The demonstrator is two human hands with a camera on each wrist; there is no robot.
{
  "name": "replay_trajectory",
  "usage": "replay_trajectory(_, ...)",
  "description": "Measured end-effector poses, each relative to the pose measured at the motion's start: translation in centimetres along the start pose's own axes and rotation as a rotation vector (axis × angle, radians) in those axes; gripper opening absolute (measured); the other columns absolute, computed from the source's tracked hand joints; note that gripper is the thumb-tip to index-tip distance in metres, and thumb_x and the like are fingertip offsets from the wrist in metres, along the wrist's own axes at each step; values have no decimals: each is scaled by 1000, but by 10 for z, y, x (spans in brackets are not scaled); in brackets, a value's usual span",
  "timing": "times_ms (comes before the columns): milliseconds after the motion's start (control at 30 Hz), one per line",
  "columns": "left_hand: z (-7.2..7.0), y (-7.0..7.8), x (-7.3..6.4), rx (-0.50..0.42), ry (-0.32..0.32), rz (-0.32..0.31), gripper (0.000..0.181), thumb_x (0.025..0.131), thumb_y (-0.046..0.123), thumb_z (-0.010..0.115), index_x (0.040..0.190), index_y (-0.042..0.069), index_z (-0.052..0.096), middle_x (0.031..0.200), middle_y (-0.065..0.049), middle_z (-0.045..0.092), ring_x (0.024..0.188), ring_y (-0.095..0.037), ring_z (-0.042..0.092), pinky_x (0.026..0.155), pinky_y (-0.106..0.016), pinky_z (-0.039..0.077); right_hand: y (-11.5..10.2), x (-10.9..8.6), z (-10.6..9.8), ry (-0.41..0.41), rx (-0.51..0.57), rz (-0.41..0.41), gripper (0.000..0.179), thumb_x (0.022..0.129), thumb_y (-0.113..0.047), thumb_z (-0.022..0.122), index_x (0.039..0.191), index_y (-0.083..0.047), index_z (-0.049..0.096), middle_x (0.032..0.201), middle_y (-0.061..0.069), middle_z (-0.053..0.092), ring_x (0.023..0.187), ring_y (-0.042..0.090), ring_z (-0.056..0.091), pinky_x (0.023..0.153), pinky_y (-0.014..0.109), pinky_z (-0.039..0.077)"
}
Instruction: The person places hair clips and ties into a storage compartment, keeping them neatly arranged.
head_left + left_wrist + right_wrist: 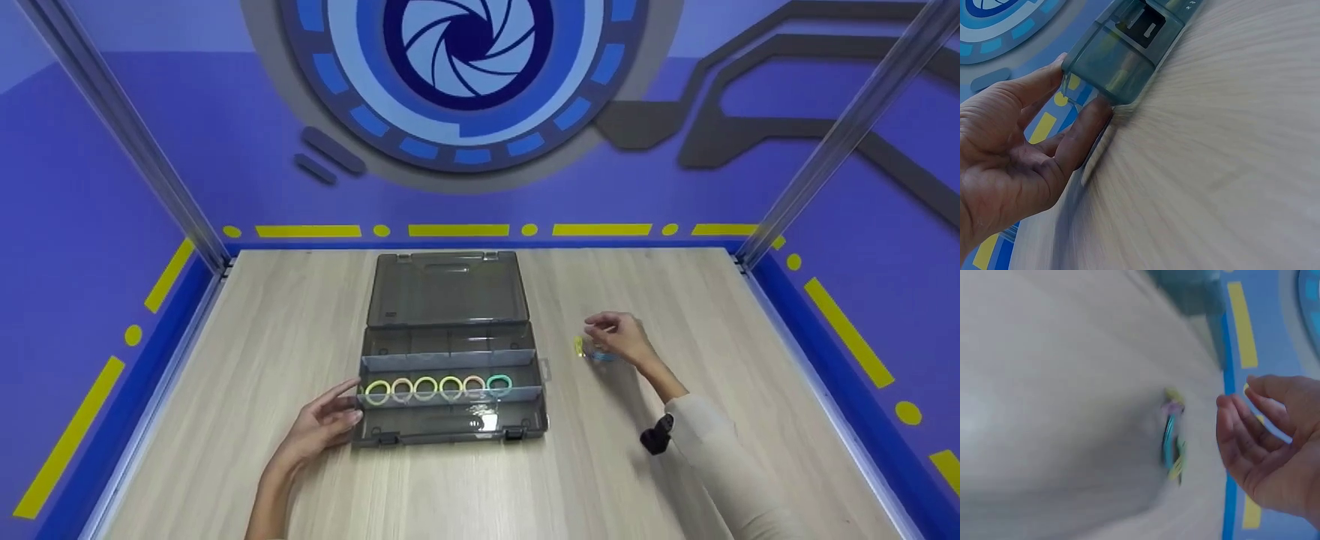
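A dark translucent plastic organizer box (450, 431) lies on the table with its lid (450, 289) swung back. Several coloured rings (426, 387), yellow, pinkish and teal, stand in a row in its middle compartment. My left hand (319, 426) touches the box's left side. Seen from the left wrist, its fingertips rest at the corner of the box (1112, 62). To the right of the box, my right hand (621, 337) hovers over a small pile of rings (579, 346). The right wrist view shows loosely bent fingers with nothing between them, beside the blurred pile (1169, 439).
Thin dividers (450, 360) split the box lengthwise. Two latches (514, 433) line its front edge. The wooden table (285, 315) is bounded by blue printed panels (225, 135) and metal posts (847, 127) at the corners.
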State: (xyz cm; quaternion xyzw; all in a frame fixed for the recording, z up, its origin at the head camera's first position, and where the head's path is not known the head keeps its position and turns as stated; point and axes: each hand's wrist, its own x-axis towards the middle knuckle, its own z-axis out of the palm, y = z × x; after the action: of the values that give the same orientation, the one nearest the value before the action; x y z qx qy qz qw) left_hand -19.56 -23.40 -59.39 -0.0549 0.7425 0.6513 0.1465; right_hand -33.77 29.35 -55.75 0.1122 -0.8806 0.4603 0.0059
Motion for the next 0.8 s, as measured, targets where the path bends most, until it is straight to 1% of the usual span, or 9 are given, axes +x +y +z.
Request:
replay_trajectory(67, 0, 0, 0, -4, -3, 3, 70, 97, 20, 71, 157, 9, 38, 142, -24, 52, 110, -13, 64, 96, -42, 58, 7, -3, -5, 35, -63, 39, 20, 95, -6, 70, 108, 10, 73, 98, 25, 75, 85, 29, 72, 64, 18, 54)
replay_trajectory(167, -1, 0, 0, -14, -8, 4, 70, 98, 20, 71, 158, 9, 38, 141, -23, 53, 109, -12, 64, 95, -40, 59, 16, -8, -11, 68, -136, 114, 19, 95, -8, 70, 105, 7, 75, 98, 22, 76, 85, 22, 69, 65, 15, 47)
replay_trajectory(233, -1, 0, 1, -15, -13, 7, 70, 97, 20, 71, 158, 9, 37, 140, -23, 53, 109, -11, 64, 95, -39, 59, 21, -11, -13, 58, -162, 159, 19, 96, -9, 69, 104, 7, 74, 98, 22, 76, 81, 18, 69, 63, 16, 48)
replay_trajectory(333, -1, 0, 1, -17, -18, 10, 70, 97, 19, 71, 158, 9, 37, 139, -22, 54, 108, -11, 64, 94, -38, 59, 28, -14, -13, 50, -197, 236, 19, 96, -13, 70, 100, 5, 75, 94, 18, 77, 71, 12, 66, 58, 16, 48)
replay_trajectory(400, -2, -1, 2, -20, -19, 9, 70, 97, 19, 71, 158, 8, 37, 138, -21, 54, 108, -12, 65, 93, -37, 59, 32, -16, -13, 39, -229, 265, 21, 96, -16, 69, 99, 4, 76, 91, 17, 77, 67, 10, 64, 56, 18, 47)
replay_trajectory(467, -2, -1, 2, -25, -17, 8, 71, 97, 19, 71, 158, 8, 37, 138, -21, 55, 107, -12, 66, 92, -37, 60, 34, -16, -12, 43, -259, 299, 22, 95, -19, 70, 98, 1, 77, 89, 13, 77, 65, 9, 60, 57, 20, 45)
replay_trajectory(567, -1, -2, 2, -35, -19, -4, 71, 97, 20, 72, 158, 9, 36, 137, -19, 55, 107, -12, 67, 92, -36, 60, 36, -14, -11, 53, -287, 318, 23, 94, -21, 70, 99, 0, 77, 88, 11, 76, 67, 12, 56, 58, 24, 43)
replay_trajectory(667, -1, -1, 2, -45, -18, -13, 72, 97, 21, 72, 158, 9, 36, 139, -20, 55, 108, -13, 67, 94, -38, 60, 36, -11, -8, 66, -293, 337, 23, 94, -22, 69, 100, 0, 76, 90, 11, 75, 69, 14, 56, 58, 25, 42)
replay_trajectory(800, 0, -1, 2, -43, -14, -22, 71, 97, 21, 71, 158, 11, 37, 142, -22, 53, 111, -15, 67, 96, -41, 59, 34, -6, -2, 85, -319, 364, 25, 94, -27, 71, 100, -2, 75, 91, 10, 75, 70, 15, 58, 58, 25, 42)
